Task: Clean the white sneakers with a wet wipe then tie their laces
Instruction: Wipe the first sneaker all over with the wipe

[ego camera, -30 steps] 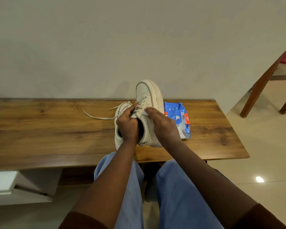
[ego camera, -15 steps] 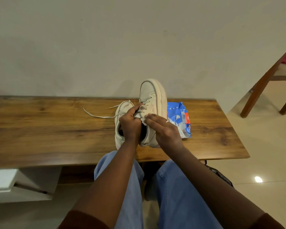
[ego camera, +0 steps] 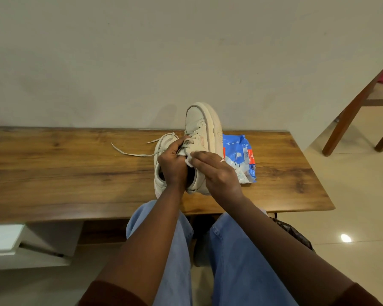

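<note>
One white sneaker (ego camera: 202,127) is tilted up on its heel, toe raised toward the wall. My left hand (ego camera: 171,164) grips it at the tongue and upper laces. My right hand (ego camera: 217,171) presses a white wet wipe (ego camera: 189,161) against the sneaker's side below the eyelets, fingers fairly straight. The second white sneaker (ego camera: 160,151) lies flat on the wooden table (ego camera: 64,173) just left of the first, mostly hidden by my left hand. Its loose lace (ego camera: 128,153) trails left across the wood.
A blue wet wipe pack (ego camera: 241,161) lies on the table right of the raised sneaker. The wall runs along the table's far edge. A wooden chair (ego camera: 354,111) stands on the tiled floor at the right. My knees in blue jeans are under the near edge.
The raised sneaker has turned slightly, showing more of its side. My right hand slid down from the lace area onto the side with the wipe.
</note>
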